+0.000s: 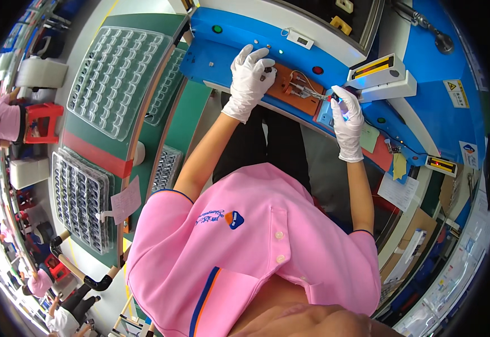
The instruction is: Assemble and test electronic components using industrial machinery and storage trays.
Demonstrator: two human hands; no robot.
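In the head view, a worker in a pink polo shirt (222, 224) sits at a blue workstation (203, 31), both hands in white gloves. The left hand (250, 78) curls its thumb and forefinger around a small dark part (268, 70) beside a brown block (281, 81); the right hand (347, 124) pinches a dark piece (335, 97) just beside a metal clamp fixture (305, 90), which lies between the two hands. Clear molded trays (118, 81) rest on a green table (144, 23) to the left.
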